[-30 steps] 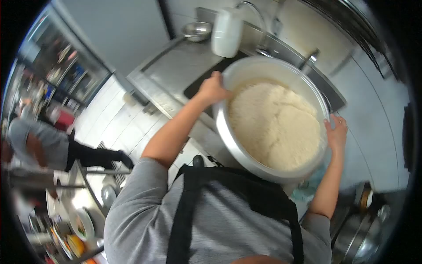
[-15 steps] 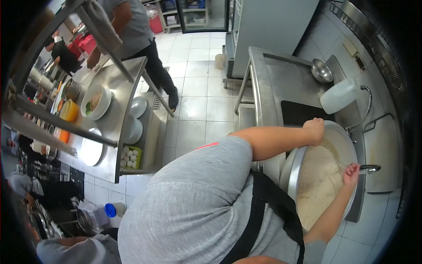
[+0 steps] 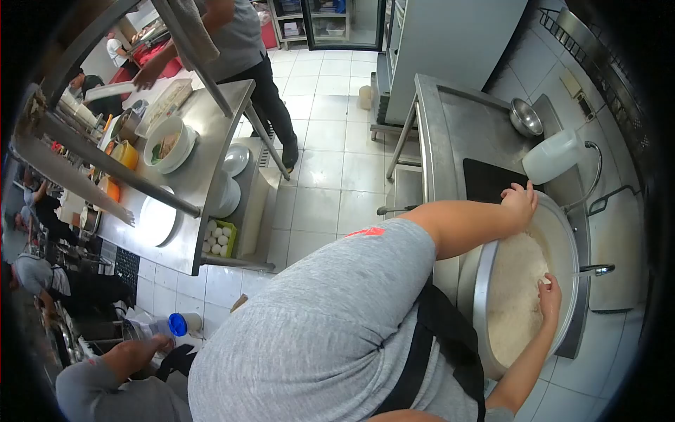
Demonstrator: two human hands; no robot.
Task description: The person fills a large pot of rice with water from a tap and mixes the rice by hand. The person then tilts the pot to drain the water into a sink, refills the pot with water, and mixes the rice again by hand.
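A large metal pot [image 3: 483, 295] of pale, grain-like contents [image 3: 517, 281] stands at the sink on the right. At its upper rim is my left hand [image 3: 519, 205], fingers bent over the edge. My right hand [image 3: 550, 299] is above the contents, holding nothing visible, its fingers loosely curled and apart. Close to this hand, the faucet [image 3: 596, 269] reaches over the pot's right side, with what looks like a thin stream of water below the spout.
Beside the pot are a black mat [image 3: 492, 181], a white jug [image 3: 552, 158] and a metal bowl [image 3: 526, 117]. A steel table [image 3: 193, 211] on the left carries bowls and plates. One person [image 3: 242, 42] stands behind it; another person [image 3: 119, 387] is at lower left.
My view has swung left, toward the steel table. My right hand has left the pot's rim and moved over the contents. My left hand stays at the rim, its fingers shifted.
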